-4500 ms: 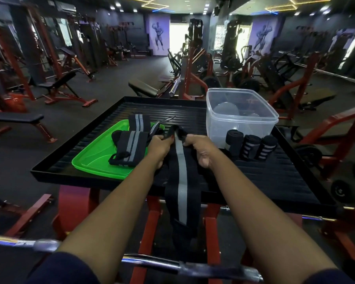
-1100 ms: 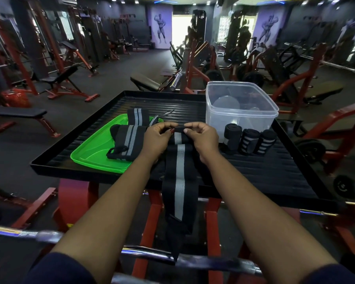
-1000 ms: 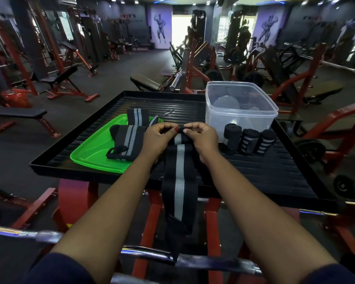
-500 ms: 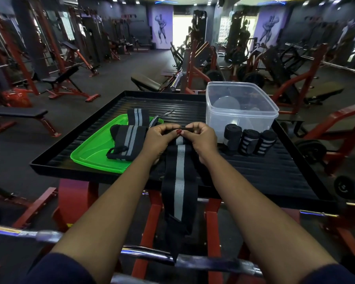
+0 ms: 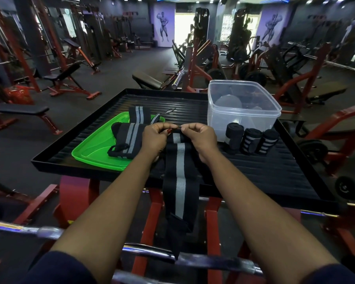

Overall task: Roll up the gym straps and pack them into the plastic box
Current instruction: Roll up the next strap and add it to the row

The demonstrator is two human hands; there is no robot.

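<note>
**Strap pinched at its top end beside the plastic box**

Strap (image 5: 180, 173), black with a grey stripe down its middle, lies stretched over the near edge of a black ribbed counter (image 5: 275, 173) in a gym, its lower end hanging down past the edge toward a chrome bar (image 5: 203, 261). Both hands are closed on its far end: the left hand (image 5: 155, 138) and the right hand (image 5: 201, 138) meet almost fingertip to fingertip, each pinching a corner of the fabric, which looks folded over there. Whether a first turn of the roll is made cannot be told.

A clear plastic box (image 5: 244, 111), lid off, stands on the counter just beyond the right hand. Against the box's near wall stand three rolled straps (image 5: 251, 140), side by side and upright, touching one another; they are outside the box. What shows through the box's walls is too vague to name.

Left of the box, past the left hand, a green tray (image 5: 90, 148) rests on the counter. On it lie two more flat straps: one (image 5: 127, 142) just beside the left hand with a loop at its near end, and another (image 5: 139, 114) behind it, at the tray's far edge.

Red-framed weight benches (image 5: 70, 78) fill the floor beyond the counter.
</note>
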